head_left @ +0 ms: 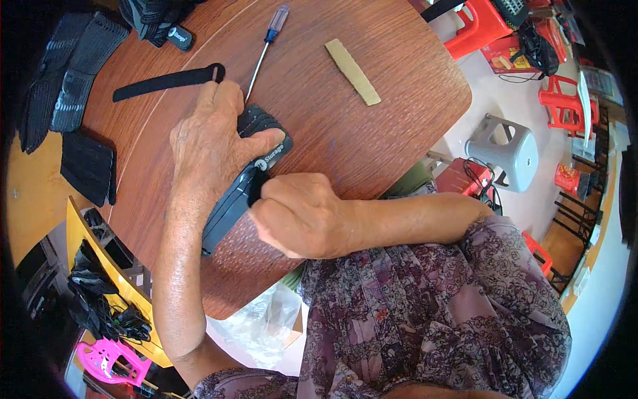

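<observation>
My left hand [212,130] presses on a bundle of black straps [229,206] at the table's near left part, its thumb lying across the grey label at one end. Closed into a fist, my right hand [299,216] grips the bundle just below that label; the part inside the fingers is hidden. A single black strap with a looped end [163,83] lies by my left fingertips. Beyond them rests a screwdriver [277,24] with a clear and blue handle, its shaft pointing toward my left hand.
A tan cardboard strip [353,72] lies on the brown wooden table [399,113]. Stacks of black straps [83,73] and a folded black piece [88,166] are at the left. Right of the table stand a grey stool [508,149] and red chairs [565,106].
</observation>
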Demonstrator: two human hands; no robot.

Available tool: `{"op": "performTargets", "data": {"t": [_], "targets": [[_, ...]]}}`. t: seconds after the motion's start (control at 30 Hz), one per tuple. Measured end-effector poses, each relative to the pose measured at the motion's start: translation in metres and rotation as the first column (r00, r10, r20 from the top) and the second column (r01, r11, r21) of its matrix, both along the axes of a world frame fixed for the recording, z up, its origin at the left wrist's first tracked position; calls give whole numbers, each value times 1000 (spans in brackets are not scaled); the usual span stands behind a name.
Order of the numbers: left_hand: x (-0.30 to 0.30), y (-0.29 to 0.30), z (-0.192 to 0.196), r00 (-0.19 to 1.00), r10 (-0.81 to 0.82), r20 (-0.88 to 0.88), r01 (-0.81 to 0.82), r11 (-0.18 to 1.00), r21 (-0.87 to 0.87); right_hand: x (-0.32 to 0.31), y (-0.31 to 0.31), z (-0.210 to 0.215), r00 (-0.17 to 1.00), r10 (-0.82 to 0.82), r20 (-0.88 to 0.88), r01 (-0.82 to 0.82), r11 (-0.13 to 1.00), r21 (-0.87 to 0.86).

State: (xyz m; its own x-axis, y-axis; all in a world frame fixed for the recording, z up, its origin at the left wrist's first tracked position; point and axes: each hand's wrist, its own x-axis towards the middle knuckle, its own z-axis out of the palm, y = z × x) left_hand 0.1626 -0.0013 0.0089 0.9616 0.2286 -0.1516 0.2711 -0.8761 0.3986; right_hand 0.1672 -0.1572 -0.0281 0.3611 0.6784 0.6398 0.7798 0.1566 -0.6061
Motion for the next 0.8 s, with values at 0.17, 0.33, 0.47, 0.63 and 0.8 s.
{"op": "performTargets", "data": {"t": [0.17, 0.33, 0.47, 0.63, 0.8], "targets": [[2, 1, -4, 999, -23, 39, 22, 999, 25, -9, 12, 4, 999, 44, -15, -43, 998, 39], [-3, -1, -4, 1000, 6, 21, -6, 1000, -9, -2, -2, 5, 985, 29, -168, -25, 999, 24], [-9, -2, -6, 997, 40, 59, -40, 999, -6, 21, -22, 9, 942, -163, -292, 107, 974, -200], [-8, -4, -5, 998, 44, 53, -44, 999, -1, 37, -21, 4, 928, -265, -263, 181, 935, -305], [-11, -3, -9, 995, 41, 89, -41, 999, 5, 40, -20, 6, 934, -272, -230, 165, 902, -398]]}}
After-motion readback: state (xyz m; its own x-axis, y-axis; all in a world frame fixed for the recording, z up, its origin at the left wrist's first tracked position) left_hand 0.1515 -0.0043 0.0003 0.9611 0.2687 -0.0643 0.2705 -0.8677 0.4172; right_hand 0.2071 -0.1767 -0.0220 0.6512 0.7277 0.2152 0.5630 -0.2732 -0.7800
